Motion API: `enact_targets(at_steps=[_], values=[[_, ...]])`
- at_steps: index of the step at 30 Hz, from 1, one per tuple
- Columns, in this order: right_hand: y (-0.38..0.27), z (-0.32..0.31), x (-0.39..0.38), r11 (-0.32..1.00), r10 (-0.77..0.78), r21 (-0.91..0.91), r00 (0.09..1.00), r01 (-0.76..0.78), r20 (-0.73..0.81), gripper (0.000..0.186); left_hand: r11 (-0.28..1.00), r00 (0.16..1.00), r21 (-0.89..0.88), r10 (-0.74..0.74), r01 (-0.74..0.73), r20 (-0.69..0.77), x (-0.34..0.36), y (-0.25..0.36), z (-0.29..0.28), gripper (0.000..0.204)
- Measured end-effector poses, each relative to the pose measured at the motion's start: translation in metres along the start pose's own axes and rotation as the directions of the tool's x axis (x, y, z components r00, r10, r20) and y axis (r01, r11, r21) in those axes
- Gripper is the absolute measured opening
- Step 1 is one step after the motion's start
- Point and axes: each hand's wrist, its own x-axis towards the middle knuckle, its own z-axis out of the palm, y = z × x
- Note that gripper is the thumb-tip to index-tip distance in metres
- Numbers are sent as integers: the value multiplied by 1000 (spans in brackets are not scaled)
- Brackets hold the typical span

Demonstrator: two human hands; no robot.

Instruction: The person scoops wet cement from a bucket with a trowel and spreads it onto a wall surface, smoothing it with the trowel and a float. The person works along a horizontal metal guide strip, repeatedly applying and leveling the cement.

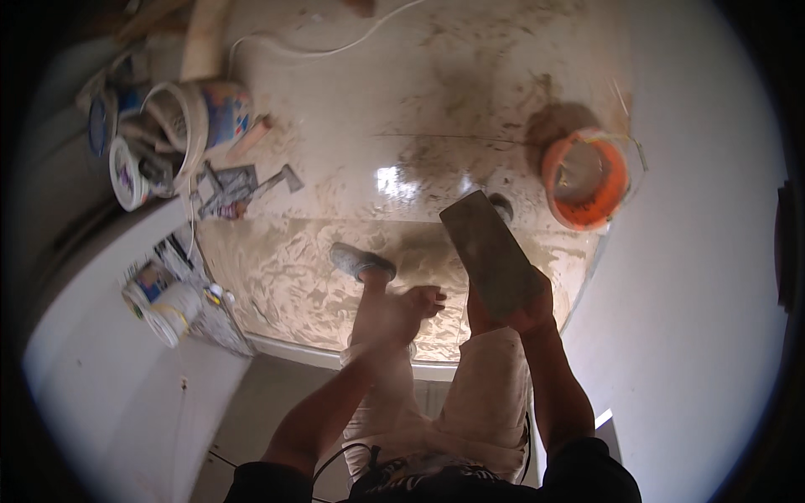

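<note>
the right hand (532, 310) is closed on a dark, flat rectangular float (486, 243), held at its near end; the board stretches ahead of the hand and slightly to its left, hiding most of the grip. the left hand (415, 306) is half-open, fingers loosely bent, over the inner side of the left leg and to the left of the float. ahead and right of the right hand, an orange bucket (587, 210) stands on the floor (335, 109). ahead of the left hand and a little to its left is a grey shoe (356, 260) on smeared, wet-looking floor. farther ahead and left lie grey tools (231, 189), with a white bucket (225, 113) just beyond them.
</note>
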Motion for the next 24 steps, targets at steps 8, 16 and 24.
enact_targets(at_steps=[8, 16, 24], values=[[186, 37, 85, 908, 312, -290, 950, -303, -18, 60, 825, 918, -428, 252, -370, -307, -55, 51, -181, 25], [312, 47, 134, 655, 459, -535, 843, -533, -279, 69, 690, 878, -575, 193, -439, -439, -124, -11, -330, 16], [412, 78, 171, 521, 552, -617, 784, -590, -284, 57, 539, 800, -660, 45, -523, -598, -132, -50, -393, 19]])
